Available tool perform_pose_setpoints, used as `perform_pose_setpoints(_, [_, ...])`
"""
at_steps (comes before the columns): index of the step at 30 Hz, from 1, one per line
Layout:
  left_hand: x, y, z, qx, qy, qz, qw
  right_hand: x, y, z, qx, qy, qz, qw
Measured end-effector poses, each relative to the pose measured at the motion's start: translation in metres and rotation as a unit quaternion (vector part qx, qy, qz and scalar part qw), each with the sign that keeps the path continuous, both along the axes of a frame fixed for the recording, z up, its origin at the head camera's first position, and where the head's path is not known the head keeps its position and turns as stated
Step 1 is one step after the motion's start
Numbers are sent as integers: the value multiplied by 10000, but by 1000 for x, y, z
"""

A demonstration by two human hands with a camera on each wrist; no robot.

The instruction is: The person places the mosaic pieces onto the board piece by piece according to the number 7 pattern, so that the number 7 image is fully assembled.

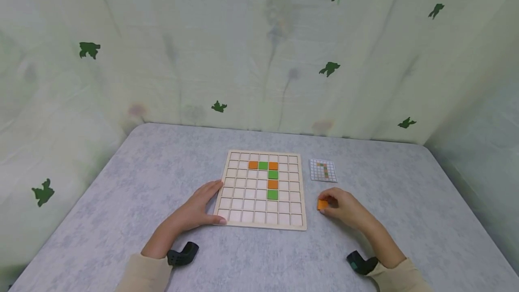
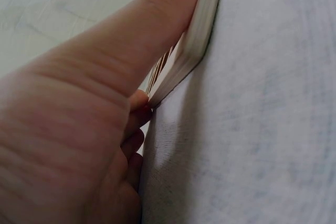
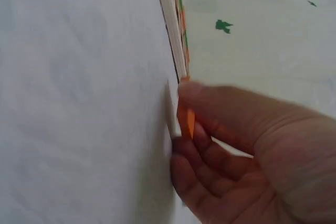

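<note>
A square wooden grid board (image 1: 265,226) lies on the table. Several orange and green tiles (image 1: 273,175) sit in its cells, alternating along a short row and then down a column. My left hand (image 1: 198,208) rests at the board's near left corner, thumb (image 2: 131,30) against the front edge and fingers along the left edge. To the right of the board, my right hand (image 1: 344,206) pinches an orange tile (image 1: 322,204) between thumb and fingers. In the right wrist view the same orange tile (image 3: 186,114) stands on edge, partly covered by the thumb.
A small printed card (image 1: 323,171) with a coloured grid pattern lies right of the board, beyond my right hand. The grey table (image 1: 170,157) ends at a pale curtain (image 1: 243,57) with leaf prints. Dark wrist devices (image 1: 183,254) sit on both forearms.
</note>
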State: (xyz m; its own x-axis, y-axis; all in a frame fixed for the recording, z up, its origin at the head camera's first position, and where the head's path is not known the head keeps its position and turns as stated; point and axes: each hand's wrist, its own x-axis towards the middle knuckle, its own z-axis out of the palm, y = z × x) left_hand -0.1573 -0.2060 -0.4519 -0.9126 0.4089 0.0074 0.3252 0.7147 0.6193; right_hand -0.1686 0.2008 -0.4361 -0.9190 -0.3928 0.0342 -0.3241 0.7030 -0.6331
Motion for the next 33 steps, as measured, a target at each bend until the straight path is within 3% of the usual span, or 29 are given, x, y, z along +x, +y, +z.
perform_pose_setpoints(4, [0,0,1,-37,-6,18,10000,-2,-6,10,-98,171,293,9994])
perform_pose_setpoints(9, [1,-1,2,-59,-4,46,10000,-5,-26,22,-570,528,798,9938])
perform_pose_setpoints(14, [1,-2,1,-62,-3,35,10000,-7,-54,29,-946,402,1009,9896])
perform_pose_setpoints(22, [1,0,2,-27,-33,34,10000,-7,-90,17,-738,399,1385,9868])
perform_pose_setpoints(28, [1,0,3,-29,-51,38,10000,-6,-103,8,-327,197,1261,9913])
perform_pose_setpoints(33, [1,-1,2,-31,-64,41,10000,-5,-108,4,-269,114,1145,9930])
